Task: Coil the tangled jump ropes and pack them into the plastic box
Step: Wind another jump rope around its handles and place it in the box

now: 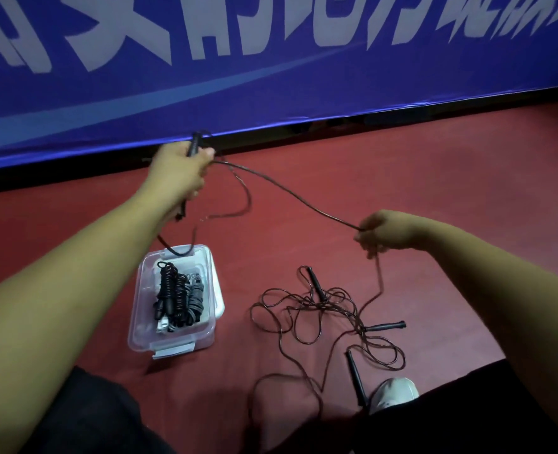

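a dark red floor [451, 191] runs up to a blue banner [271, 86] with white lettering. the left hand [179, 172] is raised near the banner, fingers curled round a black handle [194, 144]. from it a thin rope [303, 199] stretches to the right hand [388, 231], which pinches it. the plastic box [205, 339] sits open on the floor below the left arm, with coiled ropes [172, 296] inside. the tangled jump ropes [320, 301] lie just beside it, near a white shoe [395, 393].

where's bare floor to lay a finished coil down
Bare red floor runs between the blue banner and the tangled jump ropes; a narrow strip separates those from the plastic box. Crowded around the tangle and white shoe.
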Motion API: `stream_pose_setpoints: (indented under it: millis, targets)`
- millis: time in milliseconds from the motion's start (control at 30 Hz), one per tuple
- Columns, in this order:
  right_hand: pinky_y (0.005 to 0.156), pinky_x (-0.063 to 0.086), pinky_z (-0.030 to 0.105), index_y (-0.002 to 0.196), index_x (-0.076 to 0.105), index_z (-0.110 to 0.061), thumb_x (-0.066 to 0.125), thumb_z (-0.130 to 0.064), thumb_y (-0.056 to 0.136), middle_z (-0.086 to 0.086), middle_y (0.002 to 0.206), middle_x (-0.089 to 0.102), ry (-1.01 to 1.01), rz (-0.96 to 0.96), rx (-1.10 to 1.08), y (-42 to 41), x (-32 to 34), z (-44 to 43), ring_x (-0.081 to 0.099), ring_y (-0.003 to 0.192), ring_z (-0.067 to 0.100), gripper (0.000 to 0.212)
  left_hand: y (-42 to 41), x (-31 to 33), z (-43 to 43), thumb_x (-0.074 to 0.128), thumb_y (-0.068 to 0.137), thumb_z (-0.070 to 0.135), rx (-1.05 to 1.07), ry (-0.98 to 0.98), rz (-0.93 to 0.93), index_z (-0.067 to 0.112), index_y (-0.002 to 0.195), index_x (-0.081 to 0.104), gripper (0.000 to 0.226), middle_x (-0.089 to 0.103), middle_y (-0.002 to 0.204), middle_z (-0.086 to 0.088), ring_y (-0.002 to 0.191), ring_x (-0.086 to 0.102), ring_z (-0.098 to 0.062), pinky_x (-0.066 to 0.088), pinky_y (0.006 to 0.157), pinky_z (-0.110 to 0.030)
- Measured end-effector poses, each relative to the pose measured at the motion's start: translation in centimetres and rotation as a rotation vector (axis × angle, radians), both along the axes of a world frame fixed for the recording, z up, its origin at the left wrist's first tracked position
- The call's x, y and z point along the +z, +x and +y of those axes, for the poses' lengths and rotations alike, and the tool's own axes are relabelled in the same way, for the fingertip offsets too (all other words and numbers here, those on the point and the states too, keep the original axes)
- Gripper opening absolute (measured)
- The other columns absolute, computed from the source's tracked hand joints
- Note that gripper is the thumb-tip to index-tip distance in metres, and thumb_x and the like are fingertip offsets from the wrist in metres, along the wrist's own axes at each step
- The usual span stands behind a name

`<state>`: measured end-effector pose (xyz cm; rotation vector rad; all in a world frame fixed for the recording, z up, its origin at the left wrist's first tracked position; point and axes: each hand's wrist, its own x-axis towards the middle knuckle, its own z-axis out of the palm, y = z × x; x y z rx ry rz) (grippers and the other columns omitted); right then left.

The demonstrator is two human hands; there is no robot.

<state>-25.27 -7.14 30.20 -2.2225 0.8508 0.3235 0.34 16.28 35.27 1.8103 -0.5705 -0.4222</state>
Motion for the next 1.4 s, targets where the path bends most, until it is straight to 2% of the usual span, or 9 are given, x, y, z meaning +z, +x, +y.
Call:
stream_pose_setpoints:
  millis: [233, 367, 533, 667, 900, 1033, 1200, 1333, 1400]
  targets:
    - [0.047, 0.044, 0.027, 0.087, 0.070, -0.002, 0.056, -0.021, 0.101, 0.009, 0.066, 0.052, -0.014, -0.074, -0.010, 1.5, 2.5, 2.5, 0.050, 0.051, 0.020, 0.028, 0.4, -2.2, 0.0, 0.040, 0.106, 0.020, -0.151, 0.380, 0.119, 0.002, 0.105, 0.045, 0.019, 0.057, 0.098, -0.020, 0.061, 0.073, -0.032, 0.021, 0.032, -0.014]
    - [0.042, 0.033, 0.014, 0.084, 0.076, -0.013, 0.059, -0.024, 0.098, 0.000, 0.061, 0.054, -0.149, -0.156, 0.186, 3.8, 5.3, 6.9, 0.043, 0.041, 0.004, 0.025, -3.2, -0.4, -1.0, 0.043, 0.106, 0.019, -0.370, 0.179, 0.119, -0.002, 0.115, 0.055, 0.026, 0.066, 0.124, -0.008, 0.058, 0.073, -0.022, 0.020, 0.032, -0.016]
    - [0.044, 0.031, 0.018, 0.082, 0.072, -0.005, 0.060, -0.022, 0.095, 0.010, 0.061, 0.057, -0.272, -0.368, 0.193, 5.1, 6.9, 8.5, 0.044, 0.047, 0.011, 0.025, -7.8, 0.3, -1.6, 0.040, 0.106, 0.024, -0.671, 0.188, 0.203, 0.006, 0.104, 0.057, 0.025, 0.074, 0.084, -0.006, 0.039, 0.057, -0.015, 0.021, 0.032, -0.015]
    - [0.047, 0.035, 0.016, 0.079, 0.068, -0.008, 0.062, -0.022, 0.096, 0.001, 0.057, 0.054, -0.214, -0.291, 0.175, 4.0, 5.9, 6.3, 0.045, 0.044, 0.006, 0.023, -6.7, -0.3, -2.4, 0.047, 0.104, 0.023, -0.467, 0.123, 0.151, 0.017, 0.081, 0.050, 0.023, 0.044, 0.052, 0.010, 0.033, 0.034, -0.005, 0.019, 0.034, -0.013]
    - [0.079, 0.048, 0.037, 0.084, 0.065, -0.008, 0.061, -0.020, 0.098, 0.019, 0.080, 0.067, 0.083, -0.141, 0.015, 0.1, 2.0, 0.7, 0.070, 0.080, 0.026, 0.019, -1.2, -1.2, -1.3, 0.046, 0.104, 0.019, -0.047, 0.000, 0.250, 0.018, 0.076, 0.046, 0.028, 0.039, 0.052, 0.006, 0.029, 0.031, -0.003, 0.017, 0.034, -0.009]
    - [0.055, 0.051, 0.030, 0.087, 0.067, -0.003, 0.057, -0.017, 0.100, 0.011, 0.065, 0.054, 0.145, -0.178, -0.011, 0.2, 2.1, 1.3, 0.060, 0.053, 0.022, 0.022, -0.4, -1.7, -1.1, 0.043, 0.104, 0.018, 0.036, 0.168, 0.095, 0.012, 0.091, 0.049, 0.016, 0.056, 0.072, -0.003, 0.032, 0.056, -0.007, 0.021, 0.029, -0.012]
    - [0.048, 0.039, 0.020, 0.087, 0.072, -0.009, 0.058, -0.021, 0.099, 0.001, 0.060, 0.052, -0.036, -0.330, 0.172, 2.2, 5.4, 4.7, 0.045, 0.046, 0.009, 0.022, -2.6, -0.4, -1.7, 0.049, 0.103, 0.022, -0.089, 0.211, -0.214, 0.007, 0.115, 0.058, 0.021, 0.061, 0.070, -0.009, 0.047, 0.067, -0.015, 0.028, 0.034, -0.019]
    - [0.049, 0.034, 0.012, 0.085, 0.074, -0.013, 0.059, -0.024, 0.098, -0.007, 0.056, 0.053, -0.256, -0.401, 0.357, 3.8, 6.7, 7.6, 0.048, 0.048, 0.001, 0.023, -7.0, 1.0, -2.3, 0.043, 0.105, 0.019, -0.468, 0.069, -0.002, 0.005, 0.114, 0.059, 0.023, 0.073, 0.086, -0.007, 0.039, 0.059, -0.013, 0.022, 0.032, -0.016]
    - [0.046, 0.031, 0.014, 0.083, 0.073, -0.010, 0.060, -0.024, 0.097, -0.007, 0.053, 0.049, -0.296, -0.474, 0.302, 4.2, 7.1, 7.7, 0.047, 0.046, 0.001, 0.023, -8.0, 0.6, -2.3, 0.041, 0.106, 0.019, -0.553, 0.129, 0.003, 0.009, 0.099, 0.056, 0.020, 0.068, 0.062, 0.005, 0.031, 0.048, -0.008, 0.021, 0.033, -0.016]
